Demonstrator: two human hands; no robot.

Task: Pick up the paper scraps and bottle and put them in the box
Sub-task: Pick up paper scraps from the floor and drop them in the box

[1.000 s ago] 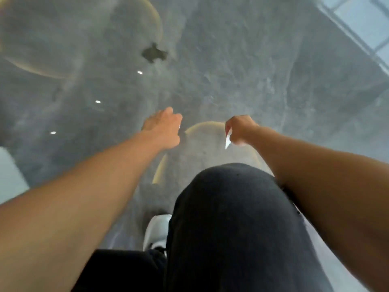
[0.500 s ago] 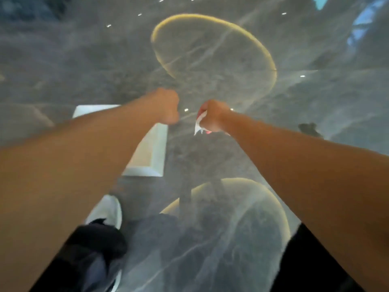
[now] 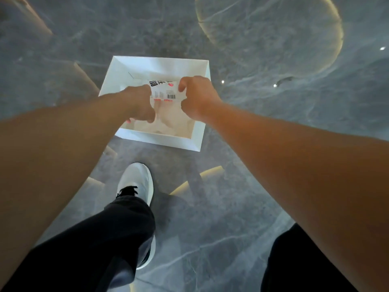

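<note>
Best move, I think: open fingers right over white square cardboard box [image 3: 201, 131] so nothing lands on grey marble floor [image 3: 263, 186]. Left hand [image 3: 141, 106] and right hand [image 3: 196, 98] both reach out, fists down, pinching white printed paper scrap [image 3: 165, 91] between them above box opening. Bottle not seen.

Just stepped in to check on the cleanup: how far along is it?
Done: pale crumpled paper seems to lie in the white box already. In hand: the left hand and right hand hold a printed paper scrap over the open box, not yet dropped. Left: letting it go. No bottle is visible, so its status is unclear.
</note>
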